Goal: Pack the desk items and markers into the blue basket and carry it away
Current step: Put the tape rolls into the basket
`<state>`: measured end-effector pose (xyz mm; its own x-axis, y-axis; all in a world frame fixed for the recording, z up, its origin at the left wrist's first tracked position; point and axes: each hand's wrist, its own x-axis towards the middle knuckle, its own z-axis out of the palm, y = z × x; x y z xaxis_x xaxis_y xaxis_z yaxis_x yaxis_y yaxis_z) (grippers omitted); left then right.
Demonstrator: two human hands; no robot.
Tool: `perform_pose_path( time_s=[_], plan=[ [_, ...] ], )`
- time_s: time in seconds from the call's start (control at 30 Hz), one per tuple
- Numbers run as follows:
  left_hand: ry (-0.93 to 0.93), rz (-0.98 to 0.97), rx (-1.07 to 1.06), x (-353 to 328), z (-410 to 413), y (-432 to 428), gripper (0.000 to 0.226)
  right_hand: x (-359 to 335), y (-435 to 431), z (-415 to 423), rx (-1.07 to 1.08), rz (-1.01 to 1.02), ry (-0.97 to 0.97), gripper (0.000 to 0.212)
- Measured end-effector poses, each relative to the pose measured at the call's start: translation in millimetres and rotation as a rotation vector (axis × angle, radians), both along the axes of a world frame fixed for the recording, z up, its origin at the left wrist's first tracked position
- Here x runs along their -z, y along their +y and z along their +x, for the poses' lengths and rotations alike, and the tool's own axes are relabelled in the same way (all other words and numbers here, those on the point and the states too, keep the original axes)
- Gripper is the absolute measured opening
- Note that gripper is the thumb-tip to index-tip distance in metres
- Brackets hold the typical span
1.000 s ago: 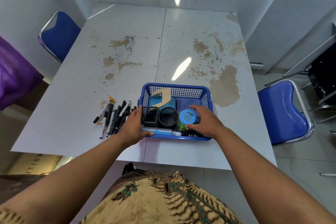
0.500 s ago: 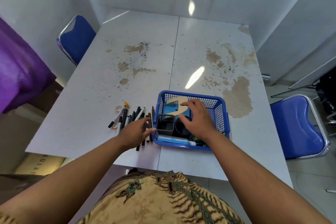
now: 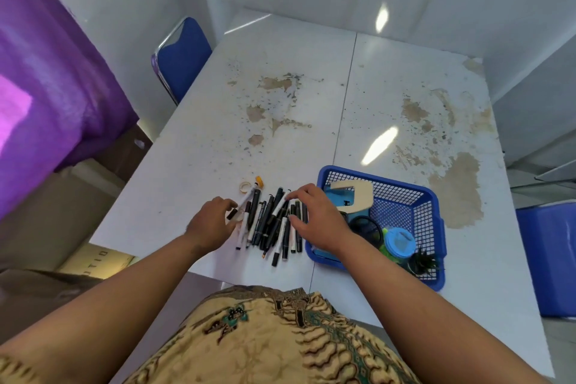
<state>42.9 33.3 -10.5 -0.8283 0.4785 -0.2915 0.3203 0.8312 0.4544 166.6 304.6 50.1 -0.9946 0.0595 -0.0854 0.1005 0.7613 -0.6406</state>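
- While both hands sit on the pile, the markers [image 3: 271, 224] lie loose on the table [image 3: 280, 134] near its 6 o'clock edge. Black and white barrels, mostly running 12 to 6.
- Basket [image 3: 383, 181] flat on the table, just beside the pile at its 3 o'clock.
- Right hand [image 3: 314, 218]: on the pile's 3 o'clock side, fingers spread and bent, tips on the markers, nothing enclosed.
- Left hand [image 3: 212, 221]: at the pile's 9 o'clock, fingers curled in against the outermost markers. Cannot tell whether it pinches one.
- Inside the basket: tan C-shaped piece [image 3: 358, 196] at 11 o'clock, black cup [image 3: 366, 226] near centre, blue-lidded jar [image 3: 400, 241] at 5 o'clock, small dark plant [image 3: 424, 262] in the near-right corner.
- Tape roll [image 3: 244, 186] and an orange bit [image 3: 259, 181] at the pile's 11 o'clock.
- Blue chair [image 3: 180, 62] at the table's 10 o'clock; purple cloth [image 3: 46, 87] beyond, at 9.
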Motion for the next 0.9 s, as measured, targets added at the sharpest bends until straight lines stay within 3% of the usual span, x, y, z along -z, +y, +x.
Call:
perform_pose_path(
  time_s=[0.43,0.9],
  plan=[
    [-0.122,-0.072,0.088,47.8,-35.5,-20.6,0.049,53.9,-49.6,-5.9,0.099,-0.051,-0.192,0.044],
    [-0.095,-0.029,0.242,60.8,-57.2,-12.6,0.044,61.6,-60.3,-2.5,0.176,-0.029,-0.185,0.041]
  ],
)
